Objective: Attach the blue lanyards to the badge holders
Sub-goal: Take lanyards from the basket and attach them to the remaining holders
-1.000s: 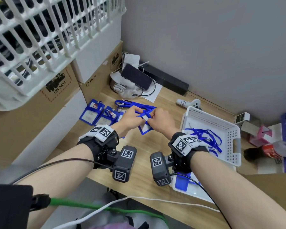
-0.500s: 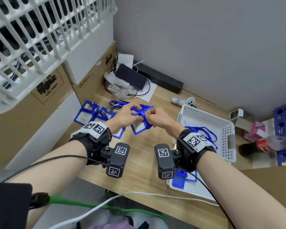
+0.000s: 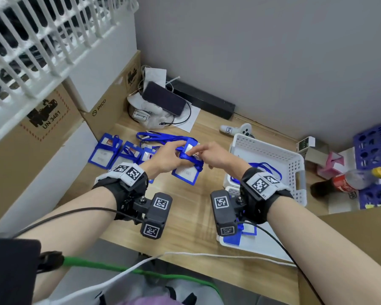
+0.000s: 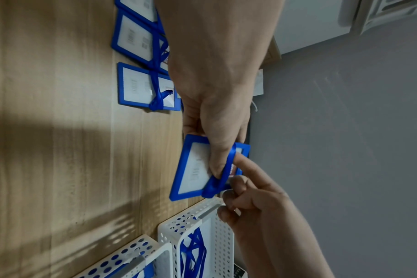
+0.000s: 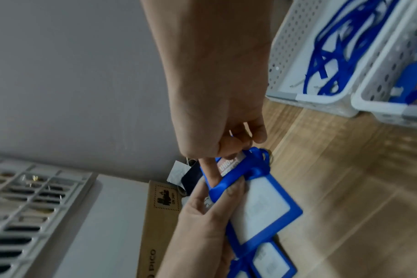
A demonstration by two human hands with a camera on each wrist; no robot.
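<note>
My left hand (image 3: 167,156) pinches a blue-framed badge holder (image 3: 186,172) a little above the wooden table, thumb on its clear face (image 4: 217,161). A blue lanyard (image 3: 190,158) crosses the holder's top and ends in a knot (image 4: 212,186) at its slot. My right hand (image 3: 216,156) is close beside it. Its index finger (image 5: 212,173) is straight and touches the holder's top edge, while the other fingers are curled near the knot. Other badge holders (image 3: 105,150) with lanyards (image 3: 161,137) tied on lie on the table to the left.
A white perforated basket (image 3: 295,164) with loose blue lanyards (image 3: 264,170) stands to the right. A second white basket (image 4: 160,252) nearer me holds blue badge holders. Cardboard boxes (image 3: 53,119) line the left. A phone (image 3: 163,97), controller (image 3: 235,129) and cola bottle (image 3: 348,183) lie behind.
The two hands were pulling the lanyard taut between them. Now the knot sits tight on the holder, and my right hand has let go of the strap and stretched out its index finger.
</note>
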